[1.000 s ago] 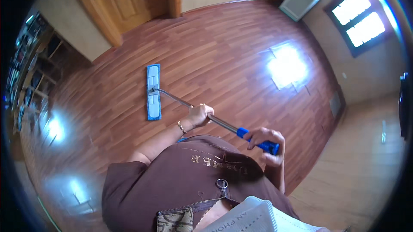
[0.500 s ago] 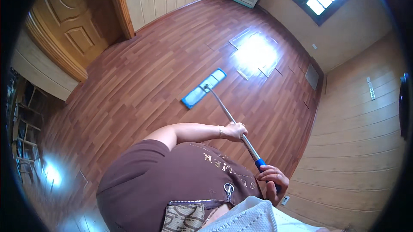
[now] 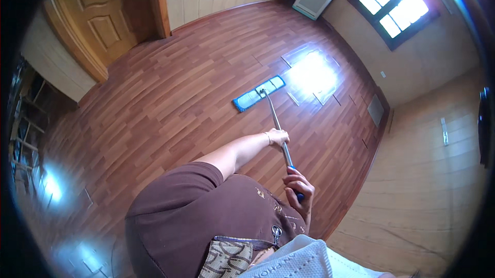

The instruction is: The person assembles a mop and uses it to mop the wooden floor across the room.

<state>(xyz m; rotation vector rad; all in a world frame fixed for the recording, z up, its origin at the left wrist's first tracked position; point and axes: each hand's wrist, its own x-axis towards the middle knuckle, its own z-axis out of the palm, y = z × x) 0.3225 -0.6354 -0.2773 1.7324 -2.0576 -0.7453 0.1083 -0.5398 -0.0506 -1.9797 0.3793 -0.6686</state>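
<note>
While it rests flat on the floor (image 3: 154, 118), the blue-edged mop head (image 3: 257, 95) sits far and mostly left of each grip; the left hand (image 3: 279, 137) is curled around the metal pole (image 3: 275, 116), and the right hand (image 3: 304, 190), nearer and farther right, has its grip wrapped round the blue handle (image 3: 299, 196).

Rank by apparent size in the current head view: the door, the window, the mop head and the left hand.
Largest to smallest:
Door, though cut by the picture's edge
Window
Mop head
Left hand
</note>
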